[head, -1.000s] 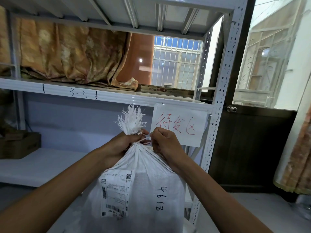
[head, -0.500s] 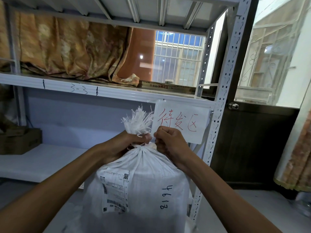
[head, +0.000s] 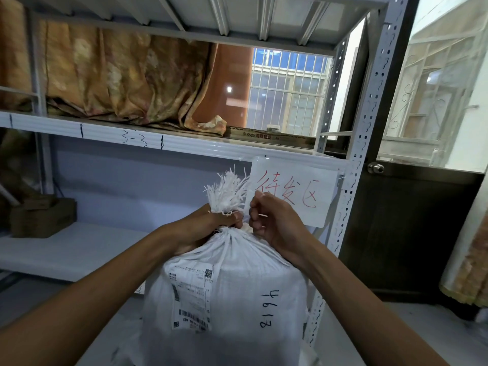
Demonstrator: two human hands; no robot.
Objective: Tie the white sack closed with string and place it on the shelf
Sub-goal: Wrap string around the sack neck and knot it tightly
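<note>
A full white woven sack [head: 237, 294] stands upright in front of me, with a shipping label and the handwritten number 4613 on its side. Its mouth is gathered into a neck, and a frayed white tuft [head: 227, 192] sticks up above it. My left hand [head: 208, 228] is clenched around the neck just under the tuft. My right hand [head: 274, 220] is closed beside the neck on its right, pinching a thin string that is mostly hidden by my fingers. The grey metal shelf [head: 66, 249] lies behind and to the left of the sack.
A brown cardboard box [head: 43, 216] sits at the far left of the lower shelf. The upper shelf board [head: 184, 145] carries a patterned curtain. A white paper sign with red writing [head: 293, 194] hangs on the shelf edge by the perforated upright post [head: 353, 165]. A dark door stands to the right.
The sack and both hands sit slightly further right and the view has shifted a little. Both hands keep their hold at the neck.
</note>
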